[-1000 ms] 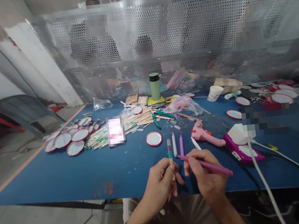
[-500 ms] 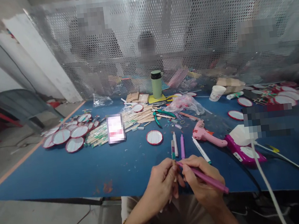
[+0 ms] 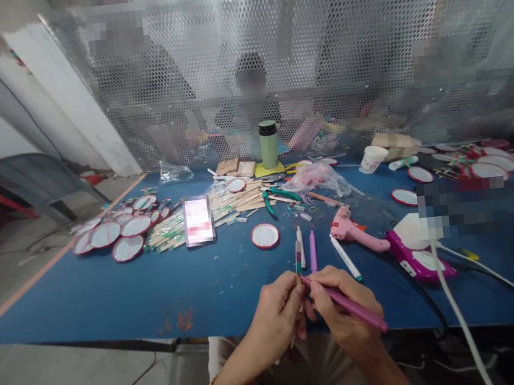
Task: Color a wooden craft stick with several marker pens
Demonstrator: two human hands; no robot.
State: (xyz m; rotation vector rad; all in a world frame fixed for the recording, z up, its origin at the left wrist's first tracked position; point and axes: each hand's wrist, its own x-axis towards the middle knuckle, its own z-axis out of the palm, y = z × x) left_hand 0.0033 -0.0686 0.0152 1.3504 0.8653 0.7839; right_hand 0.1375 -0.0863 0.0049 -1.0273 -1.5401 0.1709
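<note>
Pinched in my left hand (image 3: 281,309) is a narrow wooden stick (image 3: 298,258) with dark and green bands near its upper end. My right hand (image 3: 349,305) grips a pink-purple marker (image 3: 354,309) like a pen, its tip against or very close to the stick beside my left fingertips. Just beyond my hands lie a purple marker (image 3: 313,251) and a pale grey marker (image 3: 301,246). Farther right is a white marker (image 3: 346,259) with a teal end. A round white disc (image 3: 265,236) with a red rim lies ahead.
A pink glue gun (image 3: 357,231) and a magenta power strip (image 3: 420,261) with cables sit right. Left are a phone (image 3: 198,221), bundled sticks (image 3: 169,231) and piled discs (image 3: 126,231). Green-handled pliers (image 3: 269,204), a green tumbler (image 3: 269,145) and a paper cup (image 3: 373,159) stand farther back.
My right hand and the marker have shifted slightly left, the marker's back end with them. The stick tilts a little more to the right at its top. My left hand stays nearly still.
</note>
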